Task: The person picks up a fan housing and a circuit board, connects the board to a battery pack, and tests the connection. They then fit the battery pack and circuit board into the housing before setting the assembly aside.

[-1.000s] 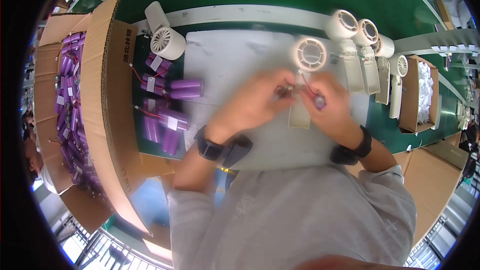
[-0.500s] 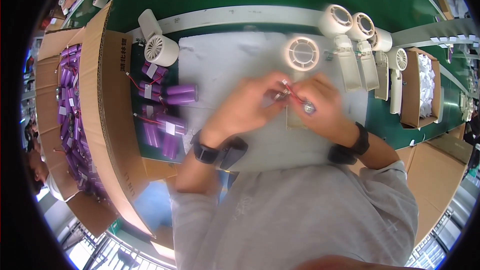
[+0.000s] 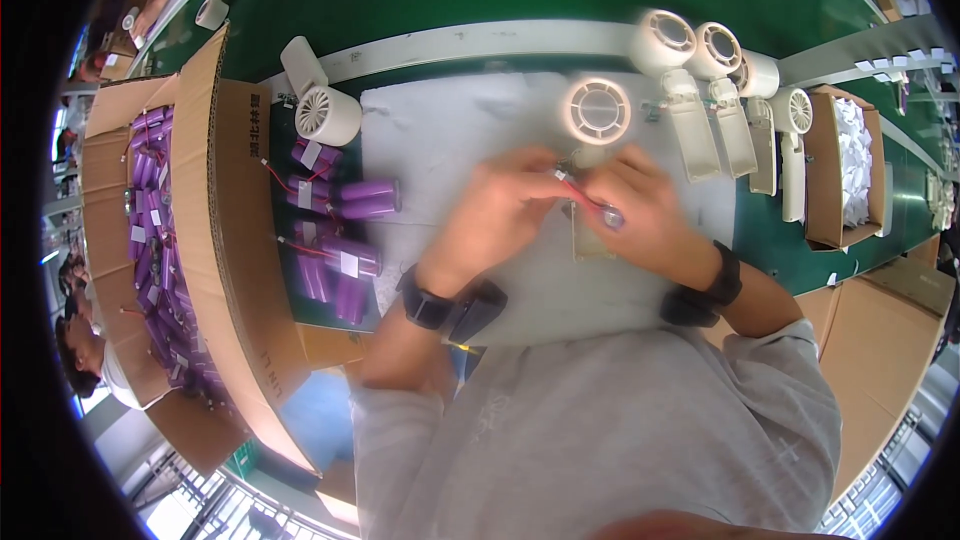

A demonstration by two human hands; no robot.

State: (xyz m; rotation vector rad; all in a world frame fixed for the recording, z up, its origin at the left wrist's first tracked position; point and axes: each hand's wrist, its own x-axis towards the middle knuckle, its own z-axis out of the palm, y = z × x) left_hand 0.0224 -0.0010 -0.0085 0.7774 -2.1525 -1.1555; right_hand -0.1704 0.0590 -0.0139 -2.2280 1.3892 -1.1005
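Over the middle of the padded sheet, my left hand (image 3: 500, 205) and my right hand (image 3: 635, 205) are close together, both slightly blurred. My right hand is closed around a battery (image 3: 612, 218); only its shiny, purplish end shows. From it a red lead (image 3: 580, 190) runs to a small white plug (image 3: 561, 175) at my left fingertips, which are pinched there. Beneath the hands lies a cream handheld fan (image 3: 597, 111). Its round ringed head points away from me, and its handle (image 3: 592, 240) is partly hidden by my fingers.
Purple battery packs (image 3: 368, 200) with leads lie left of the white sheet (image 3: 430, 120), beside a large carton (image 3: 245, 240) of more packs. A cream fan (image 3: 328, 116) stands behind them. Several open fan bodies (image 3: 697, 125) and a box (image 3: 825, 175) of white pieces are right.
The white plug and red lead have shifted slightly left and down. My left fingers have closed in near the plug. The whole view has shifted a little.
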